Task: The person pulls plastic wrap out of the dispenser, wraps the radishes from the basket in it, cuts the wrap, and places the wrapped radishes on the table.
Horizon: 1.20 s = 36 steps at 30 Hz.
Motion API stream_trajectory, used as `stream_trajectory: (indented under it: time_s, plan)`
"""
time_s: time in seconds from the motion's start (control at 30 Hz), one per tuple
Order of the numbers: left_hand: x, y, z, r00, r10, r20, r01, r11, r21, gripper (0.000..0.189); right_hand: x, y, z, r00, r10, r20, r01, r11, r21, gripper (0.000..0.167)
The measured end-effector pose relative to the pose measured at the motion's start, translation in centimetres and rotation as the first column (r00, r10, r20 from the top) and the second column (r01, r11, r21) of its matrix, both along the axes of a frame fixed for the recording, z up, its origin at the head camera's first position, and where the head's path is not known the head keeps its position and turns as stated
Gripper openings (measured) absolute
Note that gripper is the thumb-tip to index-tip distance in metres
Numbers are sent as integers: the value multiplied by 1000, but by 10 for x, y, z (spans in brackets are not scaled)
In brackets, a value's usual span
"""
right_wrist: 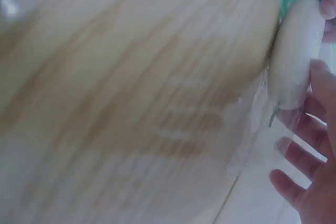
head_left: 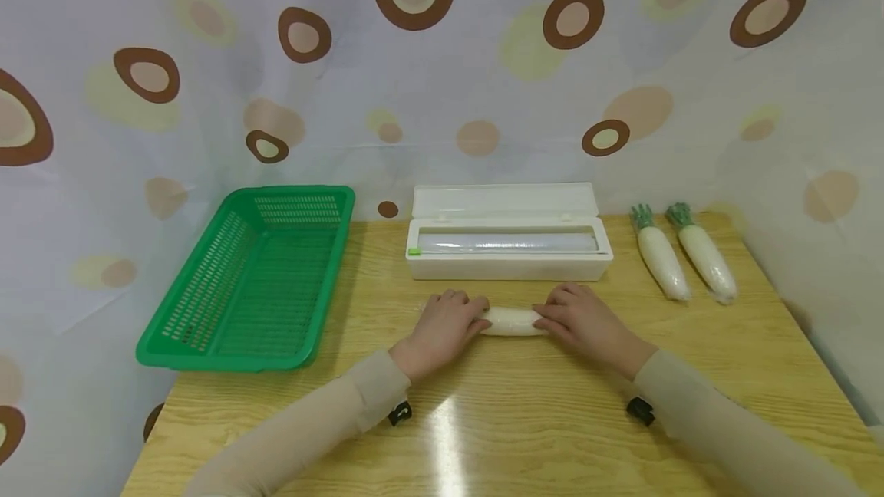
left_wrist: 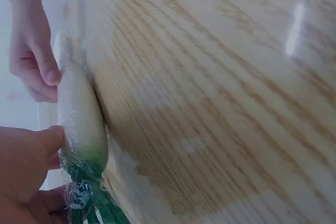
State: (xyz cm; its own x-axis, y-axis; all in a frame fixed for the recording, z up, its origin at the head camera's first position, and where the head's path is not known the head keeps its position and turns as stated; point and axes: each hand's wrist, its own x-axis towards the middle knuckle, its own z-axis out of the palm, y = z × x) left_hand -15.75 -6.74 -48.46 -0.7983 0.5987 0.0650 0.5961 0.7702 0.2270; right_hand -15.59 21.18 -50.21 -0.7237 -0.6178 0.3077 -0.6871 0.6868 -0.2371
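Observation:
A white radish (head_left: 512, 321) with green leaf stalks lies crosswise on the table in front of a cling film box (head_left: 509, 267). Clear film covers it, wrinkled around the stalks (left_wrist: 86, 192) in the left wrist view. My left hand (head_left: 445, 328) grips the leafy end, its thumb along the near side. At the root end, my right hand (head_left: 583, 324) holds the radish (right_wrist: 298, 51) between thumb and fingers. Loose film (right_wrist: 252, 124) sticks out past that end in the right wrist view, close to the spread lower fingertips.
The film box stands with its lid (head_left: 504, 202) up and a roll (head_left: 507, 242) inside. A green plastic basket (head_left: 242, 363) sits at the left. Two film-wrapped radishes, a left one (head_left: 663, 263) and a right one (head_left: 707, 263), lie at the back right.

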Motion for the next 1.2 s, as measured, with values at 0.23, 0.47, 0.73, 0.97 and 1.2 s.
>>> stream_trajectory:
  time_s: [0.23, 0.47, 0.73, 0.97, 1.2]
  plan:
    - [-5, -2, -7, 1000, -14, -9, 14, 1000, -17, 45, -5, -1, -3, 995, -51, 86, 55, 997, -48, 25]
    - [-8, -4, -11, 997, -54, 46, 55, 998, -8, 51, 0, 5, -6, 990, -36, 135, 31, 999, 37, 36]
    - [9, -15, -6, 969, -131, 209, 118, 990, 74, 53, 9, 15, 2, 969, 118, 217, -118, 993, -16, 30]
    - [8, -21, -4, 967, -158, 199, 141, 985, 96, 46, 15, 18, 2, 976, 167, 142, -172, 985, 23, 34]
    - [-2, -22, -8, 973, -138, 185, 122, 988, 95, 48, 14, 19, -3, 983, 100, 152, -100, 995, -13, 36]
